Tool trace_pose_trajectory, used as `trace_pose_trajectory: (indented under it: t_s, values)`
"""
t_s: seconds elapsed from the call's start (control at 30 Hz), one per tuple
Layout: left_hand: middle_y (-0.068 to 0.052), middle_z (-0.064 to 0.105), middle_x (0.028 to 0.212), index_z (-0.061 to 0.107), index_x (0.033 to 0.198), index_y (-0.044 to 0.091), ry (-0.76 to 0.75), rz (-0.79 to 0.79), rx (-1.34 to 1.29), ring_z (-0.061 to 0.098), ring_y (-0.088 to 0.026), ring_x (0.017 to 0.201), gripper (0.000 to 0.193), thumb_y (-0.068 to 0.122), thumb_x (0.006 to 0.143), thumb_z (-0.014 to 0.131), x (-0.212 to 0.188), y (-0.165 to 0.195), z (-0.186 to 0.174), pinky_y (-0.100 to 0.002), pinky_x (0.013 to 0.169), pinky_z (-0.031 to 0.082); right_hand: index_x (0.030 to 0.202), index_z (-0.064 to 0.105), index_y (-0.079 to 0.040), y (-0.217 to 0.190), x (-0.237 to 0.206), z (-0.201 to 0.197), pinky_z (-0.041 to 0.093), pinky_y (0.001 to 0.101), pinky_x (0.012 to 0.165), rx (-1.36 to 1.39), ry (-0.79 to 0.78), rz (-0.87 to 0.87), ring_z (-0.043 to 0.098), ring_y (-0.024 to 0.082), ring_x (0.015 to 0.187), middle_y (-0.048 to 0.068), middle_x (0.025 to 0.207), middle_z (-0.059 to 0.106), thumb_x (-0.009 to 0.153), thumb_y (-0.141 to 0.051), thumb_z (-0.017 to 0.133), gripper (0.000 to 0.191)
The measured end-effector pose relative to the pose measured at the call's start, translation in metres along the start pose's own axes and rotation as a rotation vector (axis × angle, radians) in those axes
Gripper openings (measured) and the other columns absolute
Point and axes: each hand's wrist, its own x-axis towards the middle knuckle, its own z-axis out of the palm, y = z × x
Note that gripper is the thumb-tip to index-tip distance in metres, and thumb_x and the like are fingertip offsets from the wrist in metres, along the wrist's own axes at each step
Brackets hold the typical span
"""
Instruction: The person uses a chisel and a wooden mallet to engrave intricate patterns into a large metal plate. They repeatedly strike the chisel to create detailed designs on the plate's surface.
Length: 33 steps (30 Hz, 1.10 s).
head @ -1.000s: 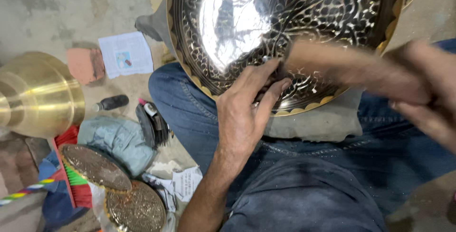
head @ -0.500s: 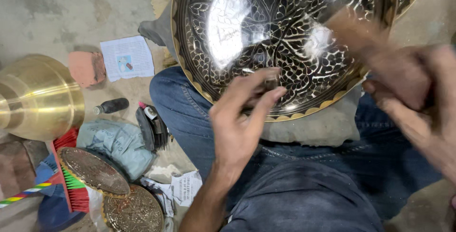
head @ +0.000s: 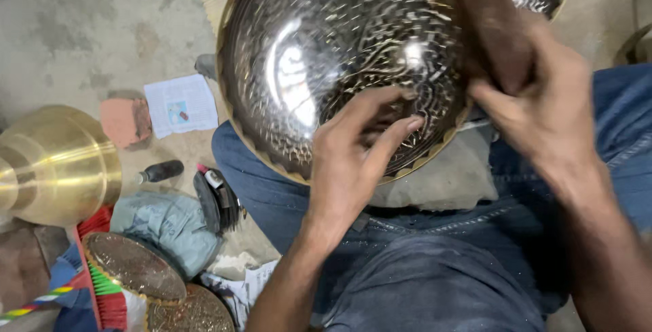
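Seen from above: one large engraved metal tray (head: pixel 326 53), dark and mirror-bright with a scalloped brass rim, propped on the lap of a person in blue jeans (head: pixel 435 271) and cushioned at its near edge by one grey cloth pad (head: pixel 448 179). Left hand (head: pixel 353 159) spread over the near part of the tray, fingers (head: pixel 397 131) extended and pressed toward the patterned surface; whether anything is pinched beneath them cannot be told. Right hand (head: pixel 543 101) closed around one brown wooden tool handle (head: pixel 492 19), blurred, slanting up across the right side of the tray.

On the concrete floor to the left, well apart from the tray: one big polished brass vessel (head: pixel 58 162) at the left edge; one reddish brick piece (head: pixel 124 120) just beside one folded printed paper (head: pixel 180 104); one small dark bottle (head: pixel 159 171) lying on its side; one black object with a red-and-white tip (head: pixel 216 196) near the left thigh; one bundled grey-blue cloth (head: pixel 166 226). Nearer still, two smaller engraved brass plates (head: pixel 132 267), one overlapping the other (head: pixel 193 311), beside one red-bristled brush (head: pixel 102 284) and a multicoloured striped stick (head: pixel 34 303). Crumpled printed paper (head: pixel 248 284) between the plates and the left forearm.
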Motion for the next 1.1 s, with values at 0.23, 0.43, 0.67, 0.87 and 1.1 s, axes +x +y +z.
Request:
trace_pose_trajectory:
  t_s: [0.23,0.43,0.67,0.87,1.1]
  values:
    - [-0.006,0.076,0.123,0.069,0.127,0.01,-0.179,0.116,0.061,0.079,-0.017,0.104,0.034,0.024,0.096,0.075,0.032,-0.025,0.008,-0.028,0.078,0.068,0.139,0.054,0.005,-0.003,0.008,0.001,0.058,0.0401,0.091,0.008,-0.033,-0.019,0.071,0.034,0.109,0.025,0.118,0.069,0.082,0.0,0.08,0.064]
    - [-0.009,0.073,0.127,0.064,0.131,0.007,-0.146,0.115,0.102,0.078,-0.017,0.106,0.036,0.02,0.099,0.072,0.02,-0.023,0.008,-0.029,0.082,0.068,0.148,0.052,-0.002,-0.013,0.007,-0.004,0.06,0.0392,0.093,0.008,-0.109,0.081,0.073,0.031,0.113,0.022,0.122,0.071,0.093,-0.01,0.079,0.062]
    - [-0.01,0.074,0.125,0.064,0.133,0.005,-0.111,0.039,0.089,0.079,-0.018,0.107,0.037,0.017,0.099,0.072,0.015,-0.015,0.008,-0.029,0.084,0.067,0.148,0.049,-0.002,-0.022,0.009,-0.012,0.058,0.045,0.088,-0.109,-0.13,-0.045,0.069,0.041,0.111,0.028,0.132,0.066,0.088,-0.012,0.078,0.068]
    - [-0.009,0.074,0.126,0.066,0.13,0.007,-0.14,0.057,0.156,0.077,-0.017,0.105,0.038,0.022,0.097,0.074,0.019,-0.016,0.005,-0.029,0.081,0.067,0.152,0.048,-0.005,-0.016,0.009,-0.011,0.061,0.0444,0.08,-0.173,-0.201,0.002,0.074,0.037,0.096,0.026,0.112,0.071,0.092,-0.018,0.078,0.068]
    - [-0.007,0.078,0.114,0.067,0.13,0.008,-0.173,-0.014,0.123,0.078,-0.016,0.098,0.039,0.026,0.096,0.074,0.018,-0.013,-0.001,-0.029,0.075,0.067,0.143,0.054,-0.002,-0.015,-0.002,-0.02,0.061,0.0432,0.077,-0.229,-0.182,-0.015,0.075,0.036,0.091,0.025,0.11,0.072,0.09,-0.017,0.08,0.061]
